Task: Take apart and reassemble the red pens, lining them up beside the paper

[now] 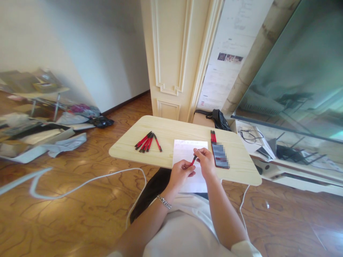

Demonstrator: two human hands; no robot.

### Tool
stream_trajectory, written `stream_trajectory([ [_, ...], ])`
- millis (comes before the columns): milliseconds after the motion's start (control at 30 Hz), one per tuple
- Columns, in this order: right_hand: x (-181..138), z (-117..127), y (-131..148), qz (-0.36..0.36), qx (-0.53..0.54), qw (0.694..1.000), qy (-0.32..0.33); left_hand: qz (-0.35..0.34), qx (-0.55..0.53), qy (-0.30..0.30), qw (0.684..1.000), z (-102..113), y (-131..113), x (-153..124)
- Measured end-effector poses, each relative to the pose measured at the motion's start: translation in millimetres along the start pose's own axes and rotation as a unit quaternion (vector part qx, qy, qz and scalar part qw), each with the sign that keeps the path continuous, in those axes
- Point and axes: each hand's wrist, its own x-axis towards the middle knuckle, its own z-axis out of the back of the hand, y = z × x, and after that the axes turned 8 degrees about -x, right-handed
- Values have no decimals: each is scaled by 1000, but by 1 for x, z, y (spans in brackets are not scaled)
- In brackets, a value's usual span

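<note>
Between my two hands is a red pen with black ends, tilted above a white sheet of paper. My left hand pinches its lower red part. The fingers of my right hand close on its black upper end. To the left on the table lies a loose fan of several red and black pens. Beyond my right hand, a phone lies flat on the tabletop, and a few more red pens lie side by side just past its far end.
The light wooden table has rounded corners. White cables run across the floor at left and below the table at right. A black bag sits behind the table. Boxes and plastic bags clutter the floor at far left.
</note>
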Motion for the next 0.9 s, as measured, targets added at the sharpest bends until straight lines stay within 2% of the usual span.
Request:
stream_trajectory([
  [167, -3, -1, 1, -5, 21, 999, 45, 21, -24, 10, 999, 1, -2, 1],
  [433, 0, -2, -4, 22, -66, 997, -23, -8, 25, -12, 1000, 0, 5, 1],
  [567, -2, -1, -2, 26, -59, 998, -13, -32, 17, 16, 999, -1, -2, 4],
  [667, -9, 3, -3, 28, -50, 998, -7, -76, -13, 31, 997, -2, -13, 9],
  [733, -16, 6, -6, 30, -53, 998, 4, -92, -55, 17, 994, -4, -20, 13],
  [833, -29, 6, -9, 10, -21, 998, 60, -88, -116, -9, 989, -10, -26, 15],
  [900, -35, 2, -10, -8, 50, 996, 71, -77, -144, -8, 987, -16, -28, 14],
])
